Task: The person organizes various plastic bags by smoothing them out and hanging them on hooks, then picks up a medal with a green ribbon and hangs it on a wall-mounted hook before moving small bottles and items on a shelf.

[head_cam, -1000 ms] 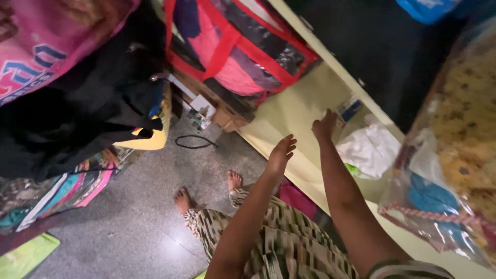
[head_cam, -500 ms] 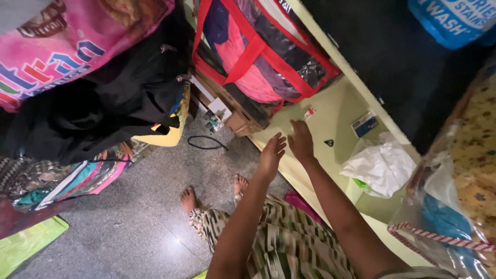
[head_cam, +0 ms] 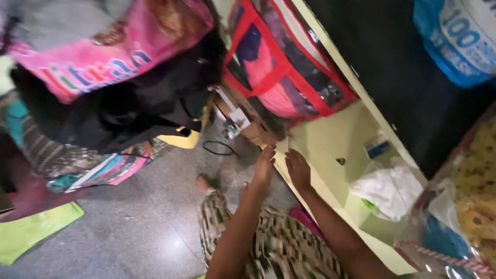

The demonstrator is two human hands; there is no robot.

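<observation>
Both the left hand (head_cam: 264,164) and right hand (head_cam: 298,169) lie flat with fingers extended, gripping nothing, on the pale green shelf (head_cam: 336,139) edge, just below the red-trimmed bag (head_cam: 281,67).

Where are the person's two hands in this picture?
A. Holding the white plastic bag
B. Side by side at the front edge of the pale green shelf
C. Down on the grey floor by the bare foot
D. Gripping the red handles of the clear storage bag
B: the left hand and right hand lie open, side by side, at the front edge of the pale green shelf, holding nothing.
</observation>
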